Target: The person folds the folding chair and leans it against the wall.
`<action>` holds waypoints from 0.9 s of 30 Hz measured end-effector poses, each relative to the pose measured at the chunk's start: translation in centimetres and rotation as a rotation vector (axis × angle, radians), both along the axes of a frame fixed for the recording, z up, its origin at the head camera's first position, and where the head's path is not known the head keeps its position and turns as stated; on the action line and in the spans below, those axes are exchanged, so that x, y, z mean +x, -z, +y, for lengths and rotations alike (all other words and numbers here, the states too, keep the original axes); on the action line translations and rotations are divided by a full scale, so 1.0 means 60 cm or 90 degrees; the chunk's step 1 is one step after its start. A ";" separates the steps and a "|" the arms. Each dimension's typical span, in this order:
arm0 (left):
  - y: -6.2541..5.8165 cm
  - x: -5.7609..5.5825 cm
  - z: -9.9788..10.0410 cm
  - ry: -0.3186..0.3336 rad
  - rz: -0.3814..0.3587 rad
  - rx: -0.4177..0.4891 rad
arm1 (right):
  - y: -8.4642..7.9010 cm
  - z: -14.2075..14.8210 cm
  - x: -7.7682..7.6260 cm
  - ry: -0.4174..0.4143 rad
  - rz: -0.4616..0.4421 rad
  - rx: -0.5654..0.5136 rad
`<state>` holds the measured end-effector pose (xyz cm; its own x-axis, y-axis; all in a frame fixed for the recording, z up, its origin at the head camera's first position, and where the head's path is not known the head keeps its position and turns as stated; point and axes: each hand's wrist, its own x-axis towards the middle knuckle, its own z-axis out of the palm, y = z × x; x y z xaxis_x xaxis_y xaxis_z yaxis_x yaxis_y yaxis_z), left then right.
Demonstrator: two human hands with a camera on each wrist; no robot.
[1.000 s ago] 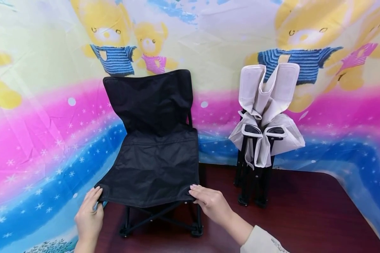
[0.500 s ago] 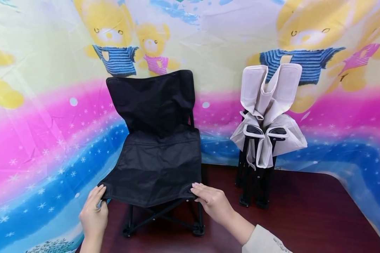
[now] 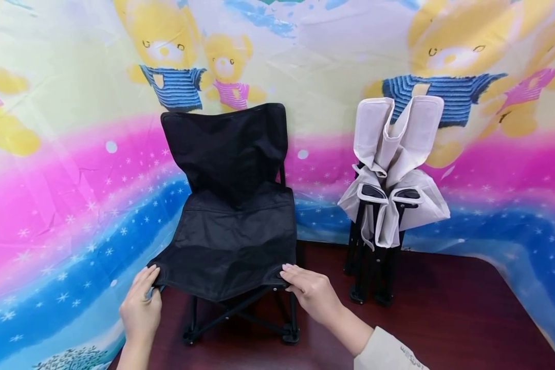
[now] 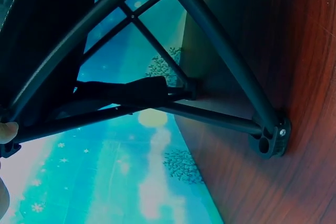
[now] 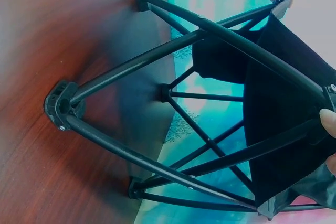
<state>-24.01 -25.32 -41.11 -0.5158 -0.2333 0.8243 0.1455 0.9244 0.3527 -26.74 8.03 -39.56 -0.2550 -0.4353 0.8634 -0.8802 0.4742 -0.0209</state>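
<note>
A black folding chair (image 3: 236, 231) stands unfolded on the dark red table, its backrest toward the backdrop. My left hand (image 3: 141, 308) pinches the front left corner of its fabric seat, fingers on top and thumb below. At the front right corner, my right hand (image 3: 316, 295) grips in the same way. Between the two hands the seat's front edge sags. Crossed black tubes (image 5: 142, 56) and plastic feet (image 5: 64, 104) show under the seat in the right wrist view. The left wrist view shows my left thumb (image 4: 7, 132) against the frame's corner, with a foot (image 4: 272, 139) on the tabletop.
A folded chair with off-white fabric (image 3: 393, 169) and black legs stands upright to the right of the black one. Behind both hangs a colourful backdrop (image 3: 324, 103) printed with teddy bears. The table (image 3: 453, 308) extends to the right.
The seat's front corners have drawn slightly closer together and its front edge sags more. My left hand has shifted right with its corner. Both hands keep their hold.
</note>
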 end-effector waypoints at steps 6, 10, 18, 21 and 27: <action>-0.005 -0.003 0.003 0.005 0.013 -0.005 | -0.006 -0.002 -0.001 -0.004 0.011 -0.009; -0.006 -0.003 0.007 0.002 0.012 -0.001 | -0.007 -0.001 -0.002 0.003 0.020 -0.011; -0.009 -0.002 0.020 0.011 0.027 0.014 | -0.010 0.001 -0.004 0.008 0.026 -0.022; -0.012 -0.002 0.024 0.014 0.031 0.021 | -0.013 0.002 -0.004 0.006 0.033 -0.026; -0.015 -0.002 0.031 0.012 0.029 0.025 | -0.019 0.003 -0.002 0.013 0.035 -0.025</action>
